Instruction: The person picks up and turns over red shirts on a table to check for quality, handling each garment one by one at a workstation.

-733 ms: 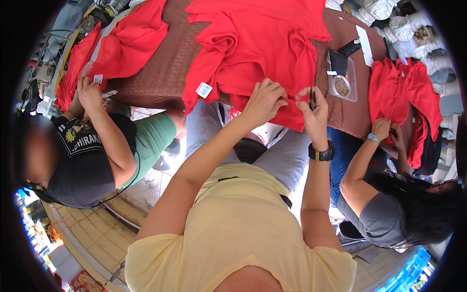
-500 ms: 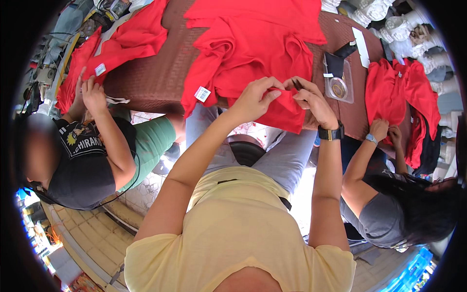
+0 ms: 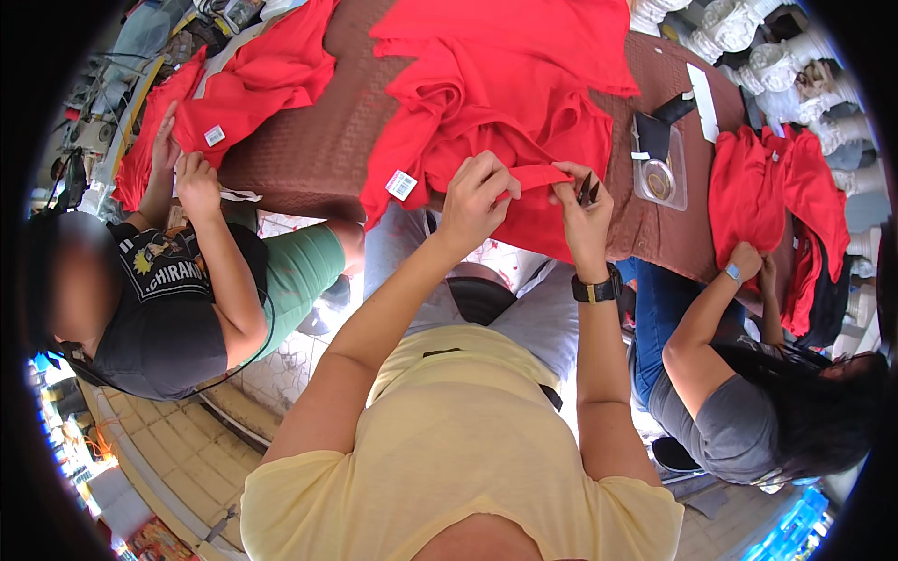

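Note:
A red garment (image 3: 524,122) lies bunched over the near edge of the table, part of it hanging down toward my lap. My left hand (image 3: 479,201) is closed on the garment's folded edge, thumb and fingers pinching it. At the other end of that short stretch, my right hand (image 3: 582,224) pinches the same edge, so the strip between them is pulled fairly straight. A small dark pointed tool (image 3: 588,190) sits among the right hand's fingers; its kind is not clear. On the garment's left part is a white label sticker (image 3: 401,185).
A clear plastic tray (image 3: 675,200) holds a round gold-rimmed item, with a black pouch and white strip (image 3: 702,105) nearby on the brown-covered table (image 3: 290,154). Co-workers on both sides handle other red garments (image 3: 257,79). White ornate pieces (image 3: 804,56) stand at the far right.
My hands have moved apart along the garment's edge, stretching it between them. The right hand has turned and come lower. The whole view has shifted slightly.

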Demonstrator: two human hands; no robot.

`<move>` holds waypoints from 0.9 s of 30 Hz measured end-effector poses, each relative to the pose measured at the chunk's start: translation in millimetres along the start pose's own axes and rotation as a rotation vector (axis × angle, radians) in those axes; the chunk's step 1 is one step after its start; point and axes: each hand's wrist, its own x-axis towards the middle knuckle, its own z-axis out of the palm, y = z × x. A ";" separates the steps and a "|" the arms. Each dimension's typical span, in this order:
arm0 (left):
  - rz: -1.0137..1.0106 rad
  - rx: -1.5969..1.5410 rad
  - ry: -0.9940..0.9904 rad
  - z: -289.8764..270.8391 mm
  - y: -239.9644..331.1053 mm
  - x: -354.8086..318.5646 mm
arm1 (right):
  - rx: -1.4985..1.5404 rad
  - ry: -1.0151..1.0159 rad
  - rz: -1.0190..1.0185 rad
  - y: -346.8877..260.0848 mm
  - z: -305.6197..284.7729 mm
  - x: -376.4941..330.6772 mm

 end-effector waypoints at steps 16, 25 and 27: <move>-0.611 -0.419 -0.158 19.0 14.6 -6.3 | -0.025 -0.052 0.001 7.7 0.4 -27.7; -0.710 -0.822 0.079 38.4 6.6 -32.0 | 0.114 0.030 0.112 7.1 0.1 -35.3; -0.685 -0.836 0.085 37.2 6.7 -34.4 | 0.138 0.060 0.150 7.4 0.2 -35.6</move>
